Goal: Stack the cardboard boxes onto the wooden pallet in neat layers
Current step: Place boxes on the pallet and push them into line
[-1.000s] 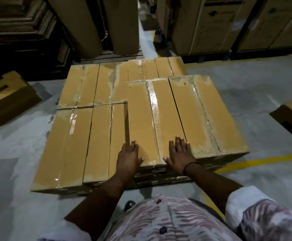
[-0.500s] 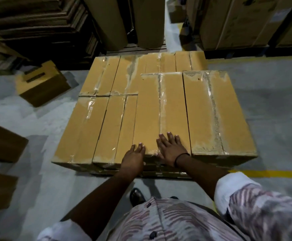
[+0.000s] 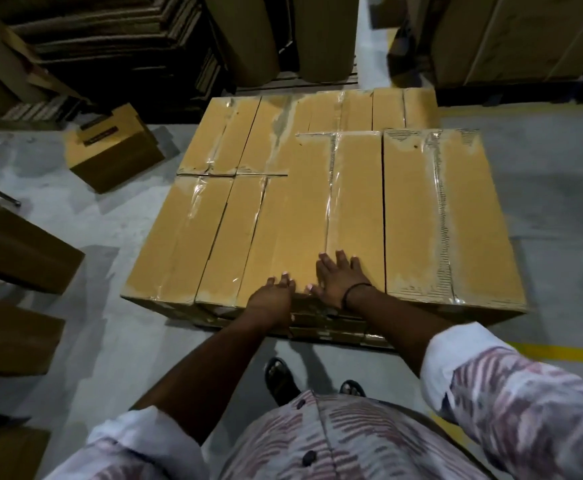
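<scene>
Cardboard boxes (image 3: 193,233) cover the wooden pallet (image 3: 321,330) in a full lower layer, and two more sit higher at its near right corner: the centre box (image 3: 304,216) under my hands and the right box (image 3: 449,216) touching its right side. Compared with one second ago, my left hand (image 3: 275,295) has moved from the left side of the centre box to its near end, beside my right hand (image 3: 338,280). The dark gap then visible along the left side of that box no longer shows. I judge that the centre box is now seated flush, so this placement is nearly complete and the second layer is only started. My right hand lies flat on the top of the centre box at its near end, fingers spread. My left hand rests at the near top edge of the same box, fingers laid over the edge and close together, gripping nothing. Spare boxes (image 3: 23,251) stand on the floor, well apart from the pallet's left edge.
</scene>
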